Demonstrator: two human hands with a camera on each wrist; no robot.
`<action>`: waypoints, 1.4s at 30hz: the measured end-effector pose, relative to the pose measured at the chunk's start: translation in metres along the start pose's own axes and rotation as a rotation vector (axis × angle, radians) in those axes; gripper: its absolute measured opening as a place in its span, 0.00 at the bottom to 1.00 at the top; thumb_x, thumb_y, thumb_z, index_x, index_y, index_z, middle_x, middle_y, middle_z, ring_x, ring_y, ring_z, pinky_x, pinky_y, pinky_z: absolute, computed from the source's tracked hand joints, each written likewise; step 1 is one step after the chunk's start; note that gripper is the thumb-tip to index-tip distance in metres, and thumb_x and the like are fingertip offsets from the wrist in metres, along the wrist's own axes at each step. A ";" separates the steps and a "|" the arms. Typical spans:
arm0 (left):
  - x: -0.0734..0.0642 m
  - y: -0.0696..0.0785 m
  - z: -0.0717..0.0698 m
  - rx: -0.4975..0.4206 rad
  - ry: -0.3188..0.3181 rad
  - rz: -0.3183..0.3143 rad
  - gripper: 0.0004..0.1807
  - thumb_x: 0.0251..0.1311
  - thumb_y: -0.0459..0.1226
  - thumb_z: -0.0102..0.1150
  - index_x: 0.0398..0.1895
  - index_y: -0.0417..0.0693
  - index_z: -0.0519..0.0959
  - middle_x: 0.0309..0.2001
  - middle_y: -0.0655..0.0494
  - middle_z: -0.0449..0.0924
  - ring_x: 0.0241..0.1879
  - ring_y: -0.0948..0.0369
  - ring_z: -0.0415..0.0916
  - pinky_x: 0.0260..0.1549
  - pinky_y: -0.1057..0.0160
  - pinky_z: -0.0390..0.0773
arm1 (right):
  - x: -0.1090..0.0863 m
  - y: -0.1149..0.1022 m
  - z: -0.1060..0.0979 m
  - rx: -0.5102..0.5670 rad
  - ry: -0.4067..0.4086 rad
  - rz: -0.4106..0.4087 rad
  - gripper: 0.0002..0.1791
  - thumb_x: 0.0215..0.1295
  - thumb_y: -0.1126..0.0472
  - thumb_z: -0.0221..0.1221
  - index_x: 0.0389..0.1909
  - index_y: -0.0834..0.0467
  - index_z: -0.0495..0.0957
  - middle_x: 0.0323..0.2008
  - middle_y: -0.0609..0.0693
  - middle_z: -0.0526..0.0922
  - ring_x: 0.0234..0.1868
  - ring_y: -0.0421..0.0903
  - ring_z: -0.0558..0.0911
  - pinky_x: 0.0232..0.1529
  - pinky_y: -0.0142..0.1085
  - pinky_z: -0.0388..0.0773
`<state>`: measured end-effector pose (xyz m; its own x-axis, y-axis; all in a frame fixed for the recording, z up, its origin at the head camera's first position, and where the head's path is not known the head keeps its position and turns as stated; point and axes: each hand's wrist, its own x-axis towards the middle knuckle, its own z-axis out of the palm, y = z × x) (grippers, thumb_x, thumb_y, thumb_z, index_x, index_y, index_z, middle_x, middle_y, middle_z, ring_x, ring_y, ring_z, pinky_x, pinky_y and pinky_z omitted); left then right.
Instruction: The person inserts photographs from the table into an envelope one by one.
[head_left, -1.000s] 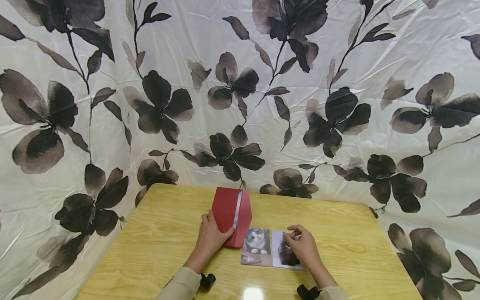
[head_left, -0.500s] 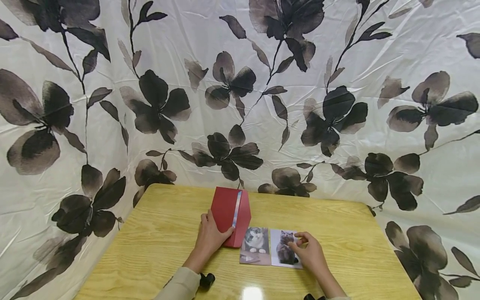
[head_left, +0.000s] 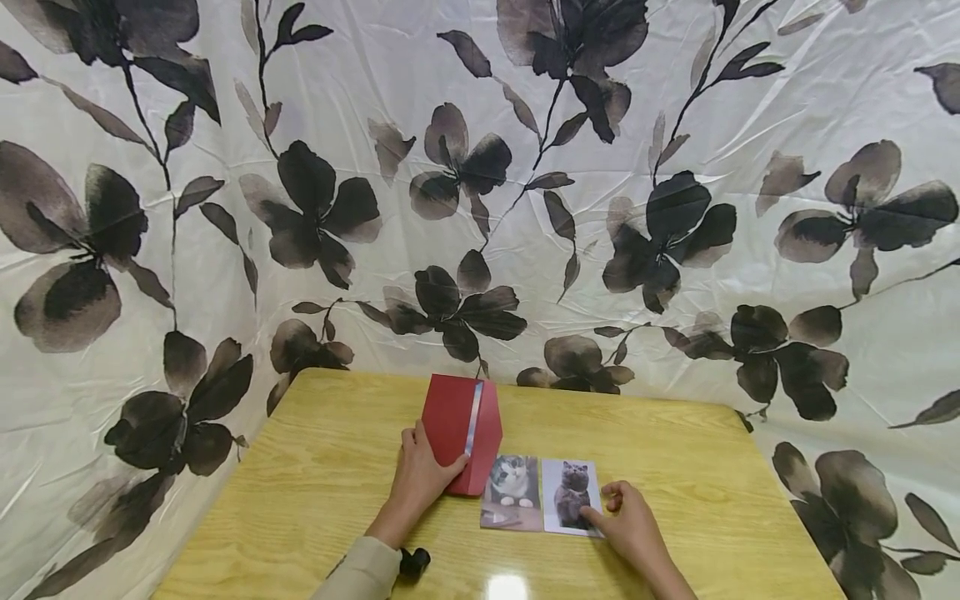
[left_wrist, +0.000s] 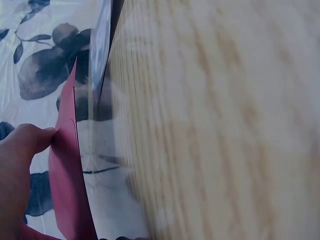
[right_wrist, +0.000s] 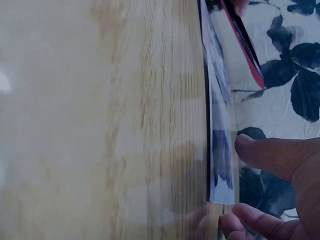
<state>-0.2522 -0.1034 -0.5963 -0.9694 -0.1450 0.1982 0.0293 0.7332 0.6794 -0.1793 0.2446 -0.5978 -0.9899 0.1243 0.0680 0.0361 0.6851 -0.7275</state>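
Note:
My left hand (head_left: pixel 427 475) grips a red envelope (head_left: pixel 450 421) by its near left part, thumb on the front beside a shiny pale strip and fingers at the left edge. In the left wrist view the thumb presses the red paper. The pointed flap spreads to the right. Beside it lies a picture card (head_left: pixel 510 515) of a grey-and-white cat. A second card (head_left: pixel 558 475), showing a dark grey cat, lies to its right. My right hand (head_left: pixel 630 525) is at this card's lower right edge, thumb overlapping it, fingers loosely bent and apart from the thumb (right_wrist: pixel 265 152).
The light wooden table (head_left: pixel 322 483) extends around the cards, its far edge close to a white cloth (head_left: pixel 555 275) with dark flowers. A small black device (head_left: pixel 415 562) sits at the left wrist. Light glares on the near table edge.
My right hand has drawn back to the right and toward me, uncovering the grey cat's picture. The left hand and the envelope have stayed in place.

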 end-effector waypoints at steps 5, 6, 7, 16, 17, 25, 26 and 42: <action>0.001 0.000 0.000 -0.002 0.003 0.000 0.63 0.54 0.56 0.80 0.79 0.26 0.56 0.62 0.30 0.65 0.51 0.43 0.76 0.52 0.44 0.84 | -0.005 -0.002 0.000 -0.012 -0.031 0.014 0.27 0.56 0.54 0.81 0.46 0.66 0.79 0.39 0.55 0.76 0.40 0.49 0.76 0.42 0.43 0.75; 0.000 0.001 -0.001 -0.002 0.001 0.000 0.63 0.54 0.56 0.81 0.79 0.26 0.56 0.62 0.31 0.65 0.50 0.43 0.76 0.52 0.44 0.84 | -0.006 -0.002 0.000 -0.016 -0.034 0.014 0.27 0.57 0.54 0.81 0.46 0.66 0.79 0.39 0.55 0.76 0.40 0.49 0.75 0.42 0.43 0.75; 0.001 0.000 -0.001 -0.001 -0.001 -0.001 0.63 0.54 0.56 0.81 0.79 0.26 0.56 0.62 0.31 0.65 0.50 0.43 0.75 0.52 0.44 0.84 | -0.007 -0.002 0.001 -0.020 -0.035 0.015 0.27 0.57 0.54 0.81 0.45 0.66 0.80 0.39 0.55 0.76 0.40 0.49 0.75 0.42 0.43 0.75; 0.001 0.001 -0.001 0.004 -0.012 0.001 0.63 0.54 0.56 0.80 0.79 0.26 0.56 0.61 0.30 0.65 0.50 0.43 0.76 0.52 0.44 0.84 | -0.009 -0.001 0.004 -0.064 -0.008 -0.003 0.26 0.56 0.53 0.82 0.40 0.65 0.79 0.36 0.54 0.74 0.37 0.48 0.73 0.39 0.41 0.73; 0.001 0.001 -0.001 0.003 -0.010 0.000 0.63 0.54 0.56 0.81 0.79 0.26 0.56 0.61 0.30 0.65 0.50 0.43 0.76 0.52 0.44 0.84 | -0.009 -0.001 0.004 -0.070 -0.006 -0.004 0.26 0.56 0.53 0.82 0.40 0.65 0.79 0.36 0.54 0.74 0.37 0.48 0.73 0.38 0.42 0.73; 0.000 0.001 0.000 0.000 -0.007 0.003 0.63 0.54 0.55 0.80 0.80 0.26 0.55 0.63 0.29 0.65 0.51 0.42 0.76 0.52 0.43 0.84 | -0.010 -0.004 0.007 -0.123 0.015 -0.018 0.28 0.53 0.52 0.83 0.38 0.66 0.78 0.36 0.55 0.76 0.35 0.48 0.73 0.39 0.43 0.75; 0.001 0.000 0.000 0.000 -0.006 0.003 0.63 0.54 0.55 0.80 0.80 0.26 0.55 0.63 0.29 0.65 0.51 0.41 0.76 0.52 0.43 0.84 | -0.010 -0.004 0.007 -0.129 0.017 -0.019 0.29 0.52 0.52 0.83 0.38 0.67 0.78 0.36 0.56 0.76 0.35 0.48 0.73 0.39 0.44 0.75; 0.001 0.001 0.000 0.007 0.008 0.003 0.63 0.54 0.55 0.81 0.79 0.24 0.57 0.62 0.29 0.65 0.51 0.41 0.76 0.52 0.43 0.84 | -0.011 -0.004 0.008 -0.166 0.043 -0.012 0.29 0.51 0.51 0.83 0.37 0.67 0.78 0.38 0.57 0.79 0.39 0.52 0.77 0.43 0.49 0.76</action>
<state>-0.2529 -0.1030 -0.5954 -0.9673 -0.1478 0.2061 0.0308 0.7382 0.6739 -0.1695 0.2344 -0.6011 -0.9838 0.1434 0.1079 0.0497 0.7956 -0.6037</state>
